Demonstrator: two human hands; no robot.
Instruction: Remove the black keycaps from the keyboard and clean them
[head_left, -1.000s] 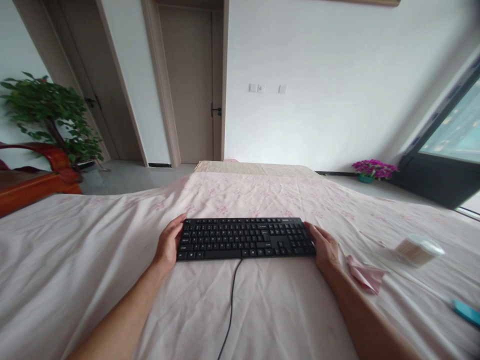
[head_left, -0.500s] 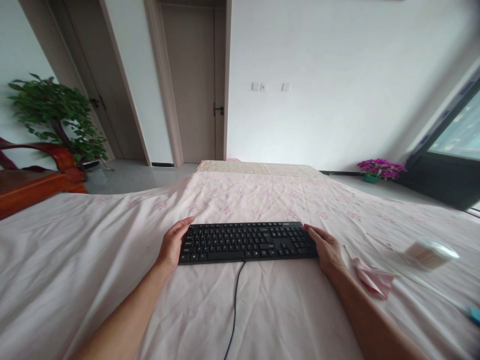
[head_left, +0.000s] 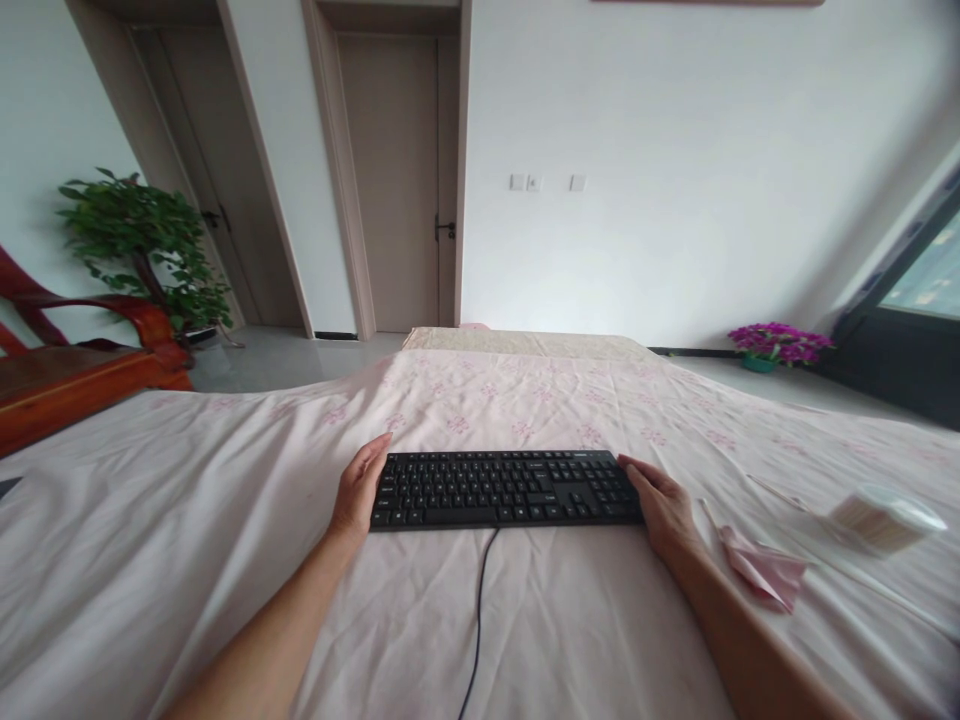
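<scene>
A black computer keyboard [head_left: 480, 490] lies crosswise before me on a pale pink flowered cloth, its number pad on the right. My left hand [head_left: 361, 485] grips its left end, thumb side up along the edge. At the opposite end, my right hand [head_left: 664, 500] is closed around the edge beside the number pad. The fingers under both ends are partly hidden. A thin black cable [head_left: 478, 620] comes out below the keyboard's near edge and runs toward me.
Right of my right hand lie a pink cloth piece [head_left: 769, 568], thin sticks and a clear round container of cotton swabs [head_left: 885, 520]. A wooden armchair [head_left: 97, 350] and a leafy plant [head_left: 142, 240] stand at the left; purple flowers [head_left: 784, 342] are on the floor at the right.
The view has tilted up slightly and swung a little left, so everything sits a bit further right. Both hands stay at the keyboard's ends.
</scene>
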